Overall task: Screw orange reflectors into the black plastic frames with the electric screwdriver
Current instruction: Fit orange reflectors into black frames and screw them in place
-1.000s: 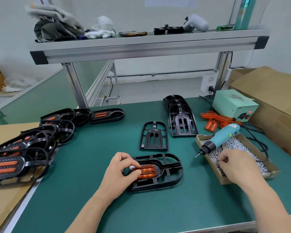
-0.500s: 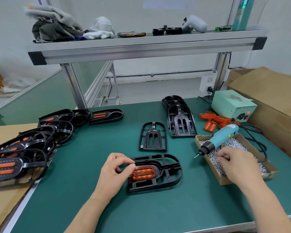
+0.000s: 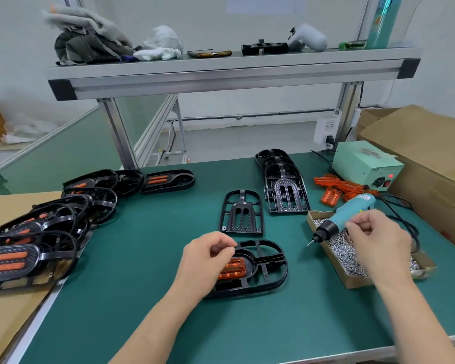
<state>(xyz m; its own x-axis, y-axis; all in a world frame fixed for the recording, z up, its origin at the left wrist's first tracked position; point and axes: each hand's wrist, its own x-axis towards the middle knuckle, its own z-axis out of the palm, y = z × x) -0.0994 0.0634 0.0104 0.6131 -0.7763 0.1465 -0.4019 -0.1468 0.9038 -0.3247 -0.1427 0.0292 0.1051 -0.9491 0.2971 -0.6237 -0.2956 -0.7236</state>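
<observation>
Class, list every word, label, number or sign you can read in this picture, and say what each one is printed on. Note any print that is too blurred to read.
"LED": on the front face of the pale green power box.
Plate on top of the power box: too blurred to read.
Label on the electric screwdriver: too blurred to read.
Sheet on the back wall: nothing legible.

From my feed, the green-topped desk (image 3: 142,298) sits under an aluminium shelf (image 3: 221,74) carried on slotted posts (image 3: 118,132). Behind it I see a plain white wall (image 3: 16,61) and pale floor (image 3: 234,143), evenly lit. A second green bench (image 3: 63,156) angles away past the desk's left edge, and a white socket block (image 3: 326,128) hangs by the right post.
</observation>
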